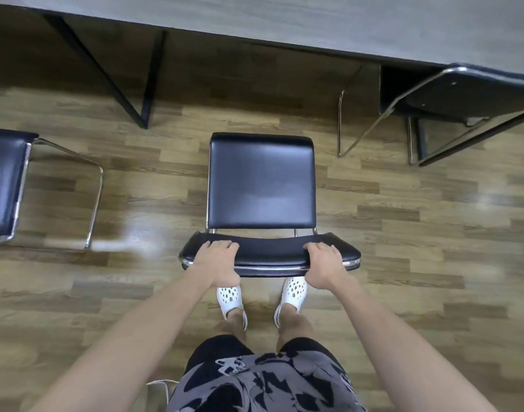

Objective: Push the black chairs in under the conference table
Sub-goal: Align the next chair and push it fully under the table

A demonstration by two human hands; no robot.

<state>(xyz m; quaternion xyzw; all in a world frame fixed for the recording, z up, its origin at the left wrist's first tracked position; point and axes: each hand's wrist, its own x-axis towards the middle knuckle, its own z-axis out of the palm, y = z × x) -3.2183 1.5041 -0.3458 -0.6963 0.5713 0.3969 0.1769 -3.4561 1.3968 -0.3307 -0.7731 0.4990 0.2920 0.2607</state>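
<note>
Left grip (214, 261) and right grip (324, 264) both wrap the chair (260, 182) back; counter (314, 22) sits straight ahead, seat pointing at it.

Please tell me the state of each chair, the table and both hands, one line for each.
middle chair: not pushed in, seat clear of the table
left chair: not pushed in, seat in the open
right chair: pushed in, backrest at the table edge
conference table: standing, only the right chair under it
left hand: grips the middle chair's backrest
right hand: grips the same backrest
</note>
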